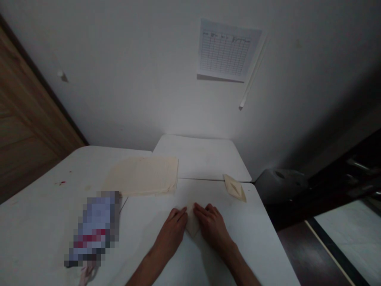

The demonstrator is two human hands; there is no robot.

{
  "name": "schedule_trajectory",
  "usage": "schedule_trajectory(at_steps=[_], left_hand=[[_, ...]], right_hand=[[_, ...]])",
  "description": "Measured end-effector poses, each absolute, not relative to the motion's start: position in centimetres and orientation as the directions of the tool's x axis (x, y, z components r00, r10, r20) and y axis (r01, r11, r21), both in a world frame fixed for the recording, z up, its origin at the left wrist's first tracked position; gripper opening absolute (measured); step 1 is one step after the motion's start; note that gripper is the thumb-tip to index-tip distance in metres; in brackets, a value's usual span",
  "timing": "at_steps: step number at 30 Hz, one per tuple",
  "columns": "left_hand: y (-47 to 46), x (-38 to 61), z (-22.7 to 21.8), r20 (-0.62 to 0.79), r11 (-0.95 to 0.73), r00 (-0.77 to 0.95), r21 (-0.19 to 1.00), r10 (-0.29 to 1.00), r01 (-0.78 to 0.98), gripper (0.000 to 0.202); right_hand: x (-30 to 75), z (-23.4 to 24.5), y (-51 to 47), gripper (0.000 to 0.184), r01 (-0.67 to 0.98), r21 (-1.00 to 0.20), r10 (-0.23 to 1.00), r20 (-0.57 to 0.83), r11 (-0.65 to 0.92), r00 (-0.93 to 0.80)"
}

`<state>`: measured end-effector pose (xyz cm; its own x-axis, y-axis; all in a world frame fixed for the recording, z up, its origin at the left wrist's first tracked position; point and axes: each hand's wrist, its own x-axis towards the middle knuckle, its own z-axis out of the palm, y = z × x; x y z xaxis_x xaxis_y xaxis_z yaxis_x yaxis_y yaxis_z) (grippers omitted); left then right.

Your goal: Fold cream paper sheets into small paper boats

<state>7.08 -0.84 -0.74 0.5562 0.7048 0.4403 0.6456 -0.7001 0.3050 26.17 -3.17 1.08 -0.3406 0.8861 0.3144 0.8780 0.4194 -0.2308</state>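
A small piece of folded cream paper (192, 226) lies on the white table (238, 254), with its lower corner pointing toward me. My left hand (175, 227) grips its left edge, fingers pressed together. On the opposite edge, my right hand (212, 223) is closed with its fingertips on the paper near the top. Both hands partly cover the piece. Beyond the right hand sits another folded paper piece (234, 188), tilted and with a slit-like opening in its middle. A stack of cream paper sheets (145, 174) lies flat at the back left.
A blurred-out object (97, 224) with a strap lies on the table's left part. A white board (201, 155) is at the table's back against the wall. A printed sheet (226, 51) hangs above. Right of the table is a pale plastic container or bag (281, 184).
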Motion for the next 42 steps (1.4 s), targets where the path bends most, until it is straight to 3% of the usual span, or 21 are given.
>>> schedule_trajectory(at_steps=[6,10,14,18,25,32,38,42], left_hand=[[-0.7,7.3,-1.1,0.52,-0.642,0.425,0.364,0.741,0.675,0.024],[-0.4,7.6,-0.6,0.492,-0.538,0.304,0.454,0.816,0.71,0.022],[0.1,7.9,0.2,0.383,-0.466,0.292,0.526,0.877,0.711,0.014],[0.9,8.0,0.5,0.242,-0.371,0.282,0.552,0.928,0.747,0.025],[2.0,7.9,0.6,0.171,-0.346,0.306,0.586,0.937,0.733,0.027],[2.3,6.5,1.2,0.165,-0.407,0.403,0.649,0.9,0.643,0.015],[2.0,5.3,2.3,0.209,-0.509,0.531,0.689,0.821,0.516,0.019],[2.0,4.8,2.1,0.275,-0.599,0.576,0.622,0.77,0.504,0.021]], right_hand=[[26.7,0.8,-3.9,0.019,0.92,-0.272,0.918,0.355,0.284,-0.179],[26.2,1.2,-3.7,0.007,0.92,-0.338,0.933,0.351,0.2,-0.074],[25.4,2.0,-3.2,0.011,0.92,-0.367,0.945,0.327,0.136,-0.01],[24.9,2.2,-2.8,0.02,0.918,-0.384,0.951,0.307,0.099,0.026],[25.3,1.9,-2.2,0.031,0.886,-0.461,0.97,0.237,0.057,0.061],[26.7,1.6,-1.6,0.048,0.773,-0.61,0.965,0.263,0.171,-0.006],[27.9,1.5,-1.5,0.013,0.752,-0.623,0.969,0.23,0.214,-0.085],[28.6,1.5,-2.0,0.014,0.709,-0.635,0.946,0.286,0.308,-0.154]])
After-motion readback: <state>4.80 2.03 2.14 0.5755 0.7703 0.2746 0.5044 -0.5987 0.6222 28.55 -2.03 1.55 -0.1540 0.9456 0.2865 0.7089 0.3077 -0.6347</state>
